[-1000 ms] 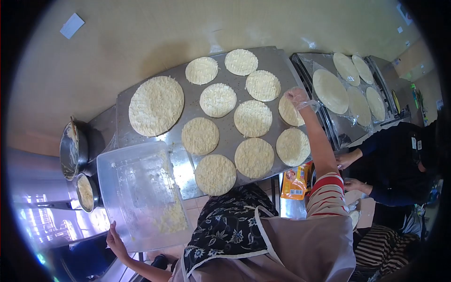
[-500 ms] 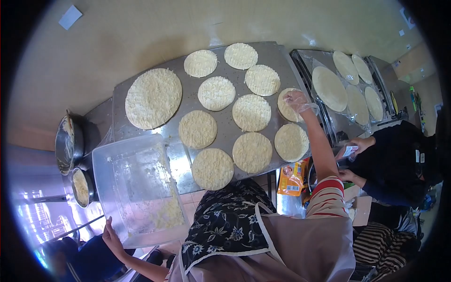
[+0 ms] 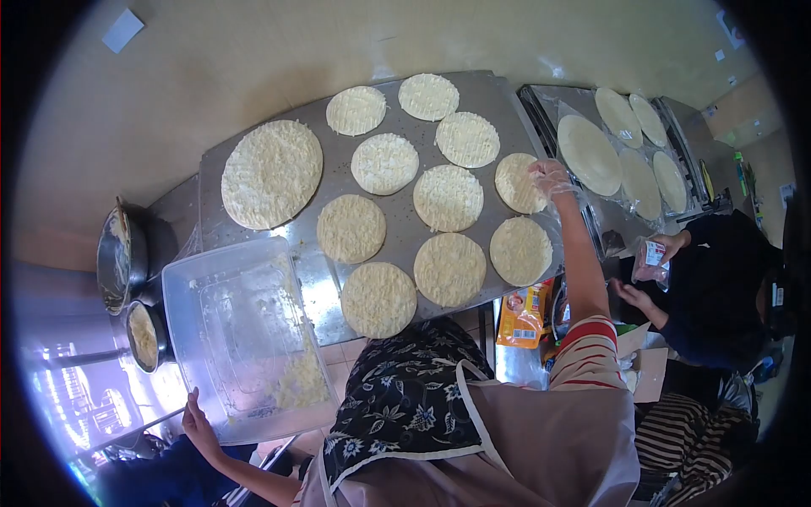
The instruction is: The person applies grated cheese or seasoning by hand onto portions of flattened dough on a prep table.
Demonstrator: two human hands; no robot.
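My left hand [image 3: 199, 425] grips the lower left edge of a clear plastic tub [image 3: 221, 338], which is tilted towards me. Shredded cheese [image 3: 302, 378] lies in the tub's lower right part. My right hand [image 3: 551, 177], in a thin clear plastic glove, is over the right edge of a small pizza base [image 3: 518, 183]. Its fingers are curled together, and I cannot make out what is in them. Several other cheese-topped bases, such as this small one [image 3: 448, 198], and one large base [image 3: 272, 175] lie on the metal table [image 3: 291, 245].
Plain bases [image 3: 590, 155] under plastic film rest on a rack to the right. A co-worker [image 3: 710, 287] there holds a plastic packet [image 3: 651, 264]. An orange bag [image 3: 521, 316] lies below the table's right edge. Two metal pots [image 3: 127, 258] stand at the left.
My right hand has shifted from the middle of the small base to its right edge. The co-worker has raised the packet, their other hand now apart from it. My left hand keeps its grip.
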